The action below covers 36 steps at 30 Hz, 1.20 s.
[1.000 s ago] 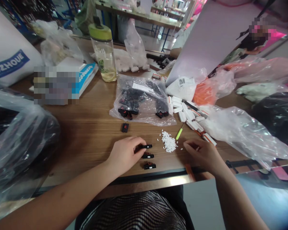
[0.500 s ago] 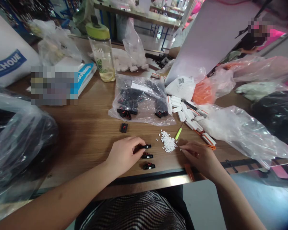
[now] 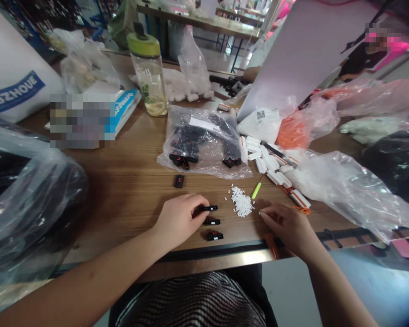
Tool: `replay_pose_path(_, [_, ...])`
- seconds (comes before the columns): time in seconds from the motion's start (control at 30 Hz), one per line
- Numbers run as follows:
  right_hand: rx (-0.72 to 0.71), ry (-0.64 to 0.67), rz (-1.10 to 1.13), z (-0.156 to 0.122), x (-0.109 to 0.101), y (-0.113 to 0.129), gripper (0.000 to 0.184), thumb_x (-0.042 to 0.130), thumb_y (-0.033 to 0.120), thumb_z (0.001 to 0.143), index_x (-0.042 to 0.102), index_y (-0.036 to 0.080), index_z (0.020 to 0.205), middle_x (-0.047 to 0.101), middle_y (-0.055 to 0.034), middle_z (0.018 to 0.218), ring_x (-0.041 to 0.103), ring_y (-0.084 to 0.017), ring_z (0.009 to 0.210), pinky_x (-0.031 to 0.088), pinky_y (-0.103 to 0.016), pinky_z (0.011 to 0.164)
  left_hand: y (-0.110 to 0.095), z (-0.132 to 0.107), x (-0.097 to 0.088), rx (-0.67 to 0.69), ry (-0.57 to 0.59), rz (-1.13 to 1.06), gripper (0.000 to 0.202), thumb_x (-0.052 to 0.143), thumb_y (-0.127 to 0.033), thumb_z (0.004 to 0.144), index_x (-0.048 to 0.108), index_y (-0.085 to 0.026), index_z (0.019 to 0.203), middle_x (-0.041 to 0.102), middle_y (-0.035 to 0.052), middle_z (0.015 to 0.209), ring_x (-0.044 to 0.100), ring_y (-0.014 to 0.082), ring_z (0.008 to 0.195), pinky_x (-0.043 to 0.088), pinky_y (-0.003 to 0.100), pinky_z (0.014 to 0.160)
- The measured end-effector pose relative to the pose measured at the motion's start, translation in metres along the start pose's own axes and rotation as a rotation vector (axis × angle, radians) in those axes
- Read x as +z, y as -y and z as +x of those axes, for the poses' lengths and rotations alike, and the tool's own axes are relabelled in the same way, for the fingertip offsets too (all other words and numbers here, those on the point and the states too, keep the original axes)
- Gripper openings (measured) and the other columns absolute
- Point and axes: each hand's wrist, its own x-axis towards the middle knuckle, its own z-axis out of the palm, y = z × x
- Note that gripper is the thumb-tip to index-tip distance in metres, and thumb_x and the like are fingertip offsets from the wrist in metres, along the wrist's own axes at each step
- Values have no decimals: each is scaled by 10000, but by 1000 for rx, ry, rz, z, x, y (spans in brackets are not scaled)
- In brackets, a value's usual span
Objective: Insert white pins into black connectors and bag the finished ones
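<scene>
My left hand (image 3: 182, 215) pinches the left end of a small black connector housing (image 3: 211, 208), which shows a white spot on its front face. Two more black housings, a middle one (image 3: 212, 221) and a nearer one (image 3: 214, 236), lie in a column below it, each with two white spots. Over to the right, my right hand (image 3: 282, 222) is closed, thumb and finger pressed on a tiny white plug (image 3: 260, 212). Between the hands lies a heap of small white plugs (image 3: 241, 202). Another black housing (image 3: 179, 181) with a red part rests farther back.
A clear bag of black housings (image 3: 204, 141) lies behind the heap. A yellow-green handled pick (image 3: 256, 190) and white blocks (image 3: 267, 159) are at right. A bottle (image 3: 150, 77) stands at the back, and plastic bags (image 3: 354, 181) cover the right side.
The whole view has shifted slightly to the right. My left hand keeps its pinch on the housing, and my right hand stays right of the heap with fingers still pressed together.
</scene>
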Motion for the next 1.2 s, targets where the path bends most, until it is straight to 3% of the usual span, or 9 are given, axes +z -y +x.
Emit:
replay_pose_path(0.17, [11, 27, 85, 5, -3, 12, 126, 617, 297, 819, 682, 213, 751, 680, -1, 710, 583, -142, 594, 425, -270, 566, -1, 1, -1, -10, 6, -4, 95, 651, -247, 846, 692, -228, 929, 595, -33, 685, 514, 130, 587, 400, 273, 603])
replay_pose_path(0.27, [-69, 16, 241, 12, -3, 41, 110, 610, 271, 823, 680, 205, 768, 660, 2, 690, 568, -132, 607, 407, -250, 550, -1, 0, 0, -27, 20, 5, 98, 654, -249, 845, 694, -236, 934, 595, -32, 691, 524, 134, 597, 397, 274, 603])
replay_pose_path(0.37, [-224, 87, 349, 23, 2, 79, 109, 593, 227, 832, 662, 200, 752, 655, 5, 724, 563, -116, 642, 408, -238, 581, -2, 1, 0, -38, 22, 6, 94, 672, -232, 837, 693, -243, 928, 594, -37, 695, 530, 137, 609, 396, 273, 610])
replay_pose_path(0.53, [-340, 197, 269, 42, 16, 119, 104, 590, 197, 833, 663, 193, 758, 602, 22, 682, 507, -95, 598, 396, -238, 592, -3, 2, -1, -41, 13, -8, 105, 695, -188, 819, 691, -239, 911, 591, -39, 706, 534, 142, 628, 392, 273, 612])
replay_pose_path(0.83, [-411, 123, 90, 45, 22, 122, 83, 607, 161, 820, 657, 172, 754, 607, 3, 691, 530, -105, 625, 390, -247, 617, -2, 2, -1, -37, 27, -11, 84, 675, -201, 833, 696, -244, 903, 607, -30, 733, 558, 156, 660, 428, 292, 652])
replay_pose_path(1.0, [-530, 140, -49, 41, 17, 122, 211, 537, 202, 905, 708, 170, 786, 643, -30, 740, 572, -132, 660, 403, -276, 637, -5, 2, -2, -50, 34, 4, 98, 676, -211, 841, 699, -238, 932, 625, -24, 748, 571, 163, 673, 453, 303, 674])
replay_pose_path(1.2, [-584, 124, -59, 38, 10, 114, 254, 493, 217, 946, 746, 215, 971, 695, -46, 867, 638, -153, 776, 450, -283, 697, -3, 2, -2, -51, 35, 1, 99, 688, -234, 843, 698, -242, 942, 648, -22, 770, 583, 162, 670, 471, 306, 679])
